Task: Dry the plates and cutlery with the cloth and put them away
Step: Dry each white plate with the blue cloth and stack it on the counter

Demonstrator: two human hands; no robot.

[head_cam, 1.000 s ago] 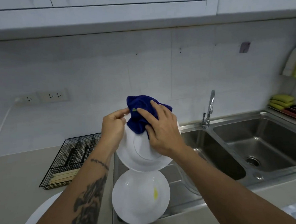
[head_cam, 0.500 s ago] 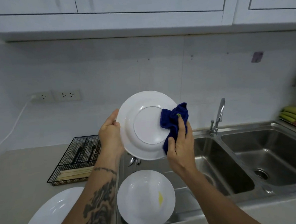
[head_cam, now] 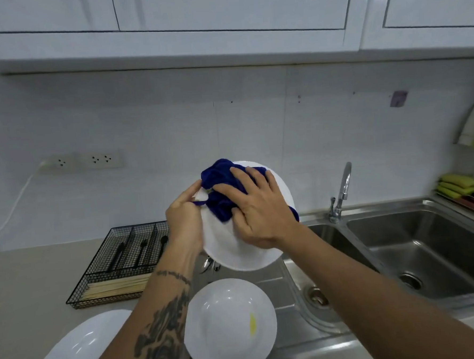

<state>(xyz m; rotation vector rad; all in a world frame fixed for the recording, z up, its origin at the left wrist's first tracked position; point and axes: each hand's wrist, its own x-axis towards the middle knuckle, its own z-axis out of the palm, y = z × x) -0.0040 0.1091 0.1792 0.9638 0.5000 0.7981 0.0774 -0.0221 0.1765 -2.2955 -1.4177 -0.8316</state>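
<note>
I hold a white plate (head_cam: 234, 251) tilted up above the sink's drainboard. My left hand (head_cam: 184, 221) grips its left rim. My right hand (head_cam: 260, 214) presses a dark blue cloth (head_cam: 219, 186) against the plate's upper face with spread fingers. Below it a second white plate (head_cam: 228, 324) with a small yellow mark lies on the drainboard. A third white plate (head_cam: 74, 353) lies on the counter at the lower left. Some metal cutlery (head_cam: 209, 264) peeks out under the held plate.
A black wire cutlery tray (head_cam: 119, 264) with dark utensils and wooden chopsticks stands on the counter to the left. A double steel sink (head_cam: 418, 251) with a tap (head_cam: 342, 192) lies right. Green sponges (head_cam: 456, 184) sit far right. White cupboards (head_cam: 220, 8) hang overhead.
My right hand has carried the cloth from the plate's right edge up over its top left part. The plate has tilted and turned in my left hand.
</note>
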